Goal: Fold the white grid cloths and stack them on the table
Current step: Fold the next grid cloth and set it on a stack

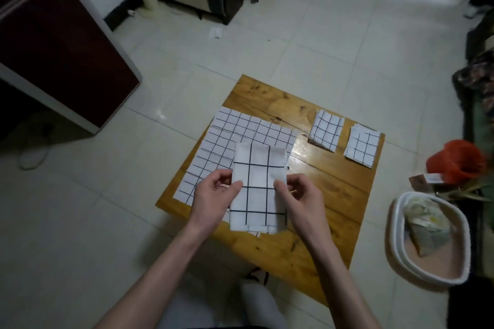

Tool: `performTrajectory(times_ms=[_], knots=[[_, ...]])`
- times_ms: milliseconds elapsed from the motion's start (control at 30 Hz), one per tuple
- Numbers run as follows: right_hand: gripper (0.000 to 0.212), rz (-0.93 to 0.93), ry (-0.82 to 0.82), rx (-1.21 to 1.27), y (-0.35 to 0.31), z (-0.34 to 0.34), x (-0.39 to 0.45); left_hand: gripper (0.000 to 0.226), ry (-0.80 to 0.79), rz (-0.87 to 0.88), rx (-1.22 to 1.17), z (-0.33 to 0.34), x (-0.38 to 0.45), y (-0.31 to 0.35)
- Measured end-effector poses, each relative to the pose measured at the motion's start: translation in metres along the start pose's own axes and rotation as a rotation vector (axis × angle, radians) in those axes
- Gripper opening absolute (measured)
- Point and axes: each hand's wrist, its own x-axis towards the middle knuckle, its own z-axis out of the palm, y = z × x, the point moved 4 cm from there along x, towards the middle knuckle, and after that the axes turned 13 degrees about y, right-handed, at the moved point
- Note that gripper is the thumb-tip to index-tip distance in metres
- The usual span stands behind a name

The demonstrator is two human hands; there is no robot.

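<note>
Folded grid cloth (256, 189) pinched by left hand (213, 197) and right hand (299, 200).

white black-grid cloths (256, 187), brown table (320, 195)

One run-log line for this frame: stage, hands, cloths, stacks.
stage: mid-fold | left hand and right hand: pinch folded cloth by its sides | unfolded cloths: flat beneath | folded stacks: two, and, far table edge

White basin (395, 224) beside red bucket (454, 160)
</note>
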Motion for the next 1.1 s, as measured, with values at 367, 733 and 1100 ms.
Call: performTrajectory(times_ms=[367,733,1100], knots=[[0.018,-0.035,-0.186,0.049,-0.092,0.121,-0.03,0.006,0.238,0.006,-0.088,-0.152,0.03,0.034],[0.01,0.008,-0.094,0.135,-0.168,0.263,-0.055,0.011,0.159,0.031,-0.125,-0.291,0.115,0.052],[0.014,-0.007,-0.076,0.159,-0.21,0.347,-0.049,0.006,0.153,0.051,-0.132,-0.36,0.191,0.065]])
